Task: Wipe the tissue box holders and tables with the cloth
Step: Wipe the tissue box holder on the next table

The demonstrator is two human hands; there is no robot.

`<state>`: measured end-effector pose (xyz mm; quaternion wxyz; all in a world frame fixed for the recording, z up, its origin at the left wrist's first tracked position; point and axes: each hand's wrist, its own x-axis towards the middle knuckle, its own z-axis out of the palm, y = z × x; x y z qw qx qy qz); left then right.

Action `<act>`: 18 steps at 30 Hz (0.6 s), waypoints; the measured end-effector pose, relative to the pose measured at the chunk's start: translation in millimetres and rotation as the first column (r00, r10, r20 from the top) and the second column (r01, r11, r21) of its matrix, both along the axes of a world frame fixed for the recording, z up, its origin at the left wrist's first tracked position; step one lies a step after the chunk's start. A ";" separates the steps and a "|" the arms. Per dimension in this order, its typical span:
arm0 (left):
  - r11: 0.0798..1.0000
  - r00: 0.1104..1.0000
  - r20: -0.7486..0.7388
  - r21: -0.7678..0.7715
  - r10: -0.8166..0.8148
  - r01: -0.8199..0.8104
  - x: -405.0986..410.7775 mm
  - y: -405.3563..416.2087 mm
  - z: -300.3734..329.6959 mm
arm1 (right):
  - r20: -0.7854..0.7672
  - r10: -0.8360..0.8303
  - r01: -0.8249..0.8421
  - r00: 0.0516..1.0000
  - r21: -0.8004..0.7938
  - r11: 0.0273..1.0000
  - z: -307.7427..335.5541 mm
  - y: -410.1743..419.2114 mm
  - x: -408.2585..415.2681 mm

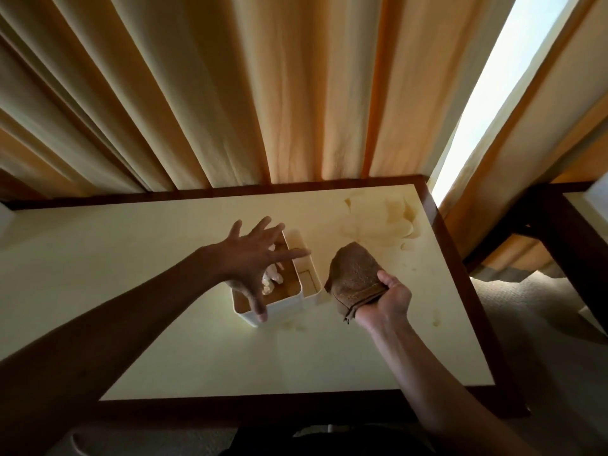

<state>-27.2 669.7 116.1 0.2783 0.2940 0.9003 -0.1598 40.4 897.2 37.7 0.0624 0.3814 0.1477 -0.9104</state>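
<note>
A white tissue box holder with a wooden lid and a white tissue poking out stands near the middle of the cream table. My left hand hovers over it with fingers spread wide, the thumb near its front corner. To the right, my right hand grips a folded brown cloth, held just above the table beside the holder's right side.
The table has a dark wooden rim and stands against beige curtains. Pale marks show on its far right corner. A second dark-framed table stands to the right over carpet, with a bright window gap above.
</note>
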 end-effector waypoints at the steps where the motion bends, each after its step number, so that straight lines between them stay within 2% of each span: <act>1: 0.999 0.999 -0.017 0.036 0.041 -0.041 0.3 2.1 -2.3 | 0.005 -0.001 0.001 1.000 -0.002 1.000 -0.7 -1.3 0.1; 5: 0.987 0.986 -0.085 0.080 0.145 -0.139 -3.1 10.5 -12.7 | 0.007 0.001 -0.001 1.000 -0.002 1.000 0.6 -9.5 0.7; 12: 0.929 0.927 -0.060 0.011 0.370 -0.370 -9.6 17.0 -29.2 | -0.037 -0.008 0.007 0.999 -0.023 1.000 6.2 -21.6 -9.6; 15: 0.932 0.931 -0.049 0.006 0.362 -0.362 -12.6 17.6 -32.1 | -0.041 -0.024 0.024 0.999 0.001 1.000 7.6 -18.5 -13.1; 18: 0.961 0.960 -0.043 -0.003 0.275 -0.276 -13.6 13.5 -28.5 | -0.047 -0.012 0.015 0.999 0.066 0.998 8.7 -13.1 -16.8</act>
